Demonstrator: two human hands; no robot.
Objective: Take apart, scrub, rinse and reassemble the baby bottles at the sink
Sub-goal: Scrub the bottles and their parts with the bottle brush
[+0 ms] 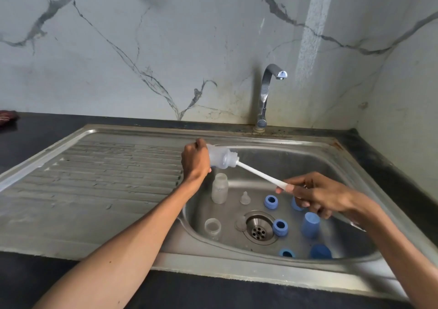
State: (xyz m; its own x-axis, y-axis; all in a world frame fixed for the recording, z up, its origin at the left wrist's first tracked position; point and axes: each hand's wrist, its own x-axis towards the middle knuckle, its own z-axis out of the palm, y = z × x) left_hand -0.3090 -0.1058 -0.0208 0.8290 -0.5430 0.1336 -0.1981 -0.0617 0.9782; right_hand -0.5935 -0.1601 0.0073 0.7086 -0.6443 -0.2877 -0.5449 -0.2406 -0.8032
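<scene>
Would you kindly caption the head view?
Left hand holds a bottle over the sink; right hand works a brush inside.

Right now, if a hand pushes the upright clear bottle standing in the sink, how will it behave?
The upright clear bottle looks empty and of thin plastic, so probably light. It stands tall on a narrow base, so it would likely tip, then roll on the sink floor. It may be slippery if wet.

The person shows as 2 bare forearms and 2 hands, entering from the bottom edge of the head view. The left hand (195, 160) and the right hand (320, 193) carry no gloves, and no sleeve covers either forearm up to the frame's edge. Neither wrist bears a watch or band. A small dark glint sits by a finger of the right hand; whether it is a ring cannot be told.
</scene>
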